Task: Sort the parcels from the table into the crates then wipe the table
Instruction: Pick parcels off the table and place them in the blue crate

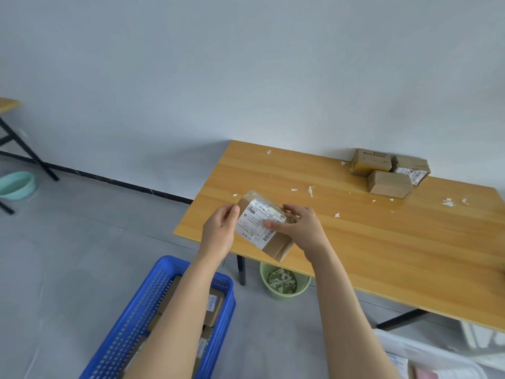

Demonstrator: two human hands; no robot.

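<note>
head cam; looks forward-down; near hands; table (pixel 382 242) ahead-right

We hold a brown parcel (pixel 276 246) whose white shipping label (pixel 257 224) carries a barcode and small print too blurred to read. On the table (pixel 382 242), a far parcel (pixel 411 164) bears a similar label, and a third parcel (pixel 371 160) shows illegible dark print.

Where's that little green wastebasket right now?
In the head view, the green wastebasket stands on the floor under the near left corner of the table, right of the blue crate.
</note>
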